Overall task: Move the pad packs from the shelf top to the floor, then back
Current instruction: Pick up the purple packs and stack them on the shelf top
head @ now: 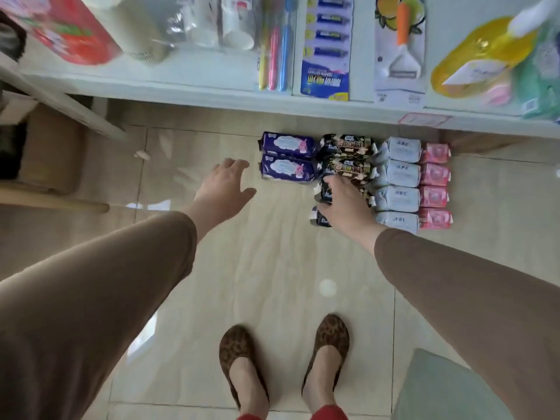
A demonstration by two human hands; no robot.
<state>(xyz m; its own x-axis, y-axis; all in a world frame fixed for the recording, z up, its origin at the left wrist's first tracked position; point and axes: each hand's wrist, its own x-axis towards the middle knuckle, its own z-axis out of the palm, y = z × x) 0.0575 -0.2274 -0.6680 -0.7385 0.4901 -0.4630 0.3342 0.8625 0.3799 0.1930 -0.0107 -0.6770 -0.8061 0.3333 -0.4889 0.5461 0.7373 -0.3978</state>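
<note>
Pad packs lie in columns on the tiled floor just below the shelf edge: two purple packs (288, 160), several black packs (347, 147), several light blue packs (397, 183) and several pink packs (435, 183). My right hand (344, 204) is down on the third black pack (323, 192). Its fingers curl over the pack's far edge and the thumb sits at the near edge, hiding most of the pack. My left hand (224, 184) hovers with spread fingers over bare floor, left of the purple packs, holding nothing.
The white shelf top (197, 80) runs across the upper view with toothbrushes (274, 43), a battery card (328, 47), a peeler card (400, 47) and a yellow item (478, 56). A cardboard box (51, 150) stands at the left. My feet (285, 362) are on the tiles below.
</note>
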